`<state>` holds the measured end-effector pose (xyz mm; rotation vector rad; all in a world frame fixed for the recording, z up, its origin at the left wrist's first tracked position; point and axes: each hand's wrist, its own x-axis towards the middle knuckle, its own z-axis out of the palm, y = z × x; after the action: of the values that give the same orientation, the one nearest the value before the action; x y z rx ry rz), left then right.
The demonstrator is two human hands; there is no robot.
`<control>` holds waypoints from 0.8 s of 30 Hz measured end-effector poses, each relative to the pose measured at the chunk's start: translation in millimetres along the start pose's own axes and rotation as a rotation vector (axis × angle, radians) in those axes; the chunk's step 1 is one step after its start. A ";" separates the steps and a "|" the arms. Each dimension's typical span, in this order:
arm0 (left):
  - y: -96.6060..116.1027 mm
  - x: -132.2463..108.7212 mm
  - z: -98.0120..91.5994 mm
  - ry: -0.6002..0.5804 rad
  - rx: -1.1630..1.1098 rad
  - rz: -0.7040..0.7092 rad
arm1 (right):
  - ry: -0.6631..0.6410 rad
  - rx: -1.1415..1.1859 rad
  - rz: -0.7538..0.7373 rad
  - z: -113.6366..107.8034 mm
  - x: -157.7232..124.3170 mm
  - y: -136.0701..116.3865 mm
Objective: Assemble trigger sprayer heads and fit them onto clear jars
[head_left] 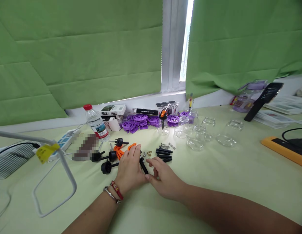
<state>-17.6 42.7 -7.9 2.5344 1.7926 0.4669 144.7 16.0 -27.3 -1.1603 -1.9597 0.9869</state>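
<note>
A slim black tube (144, 167) slants between my hands, just above the tabletop. My left hand (130, 169) is closed round its far side, and the fingers cover its upper end. My right hand (165, 178) has curled fingers beside the tube, with the thumb against its lower end. Past the fingertips lie small brass-coloured pieces (149, 153). More black tubes (164, 151) are grouped beyond my right hand, with metal springs (165, 146) behind them. Orange plastic parts (118, 152) and black funnel-shaped parts with stems (106, 167) lie by my left hand.
Clear glass jars (198, 133) stand at the right, and an assembled orange-and-black piece (163, 114) stands among them. Purple plastic parts (140, 118) are piled near the wall. A water bottle (96, 123), a power strip (66, 138) and a grey metal frame (71, 178) are left; an orange-edged device (282, 148) is right.
</note>
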 end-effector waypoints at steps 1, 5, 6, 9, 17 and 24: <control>0.3 0.0 -0.4 -0.002 0.002 -0.001 | -0.007 -0.007 -0.004 0.2 -0.1 0.4; 0.5 0.7 -1.1 -0.003 -0.004 -0.010 | -0.058 -0.002 -0.076 0.4 -2.6 0.6; 0.4 0.7 -1.0 -0.002 -0.004 -0.010 | -0.049 -0.004 -0.077 0.3 -3.2 0.7; -0.5 0.6 0.2 0.005 0.002 -0.001 | -0.009 -0.022 -0.044 0.1 -3.4 1.2; -2.0 0.4 2.3 0.010 -0.014 0.003 | -0.036 -0.015 -0.032 -1.1 -2.2 -0.4; -2.1 1.2 2.1 0.012 -0.009 0.001 | -0.042 -0.023 -0.047 -1.8 -2.5 0.9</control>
<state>-18.7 44.9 -10.0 2.5319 1.7888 0.4898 147.6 14.5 -27.5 -1.1099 -2.0272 0.9740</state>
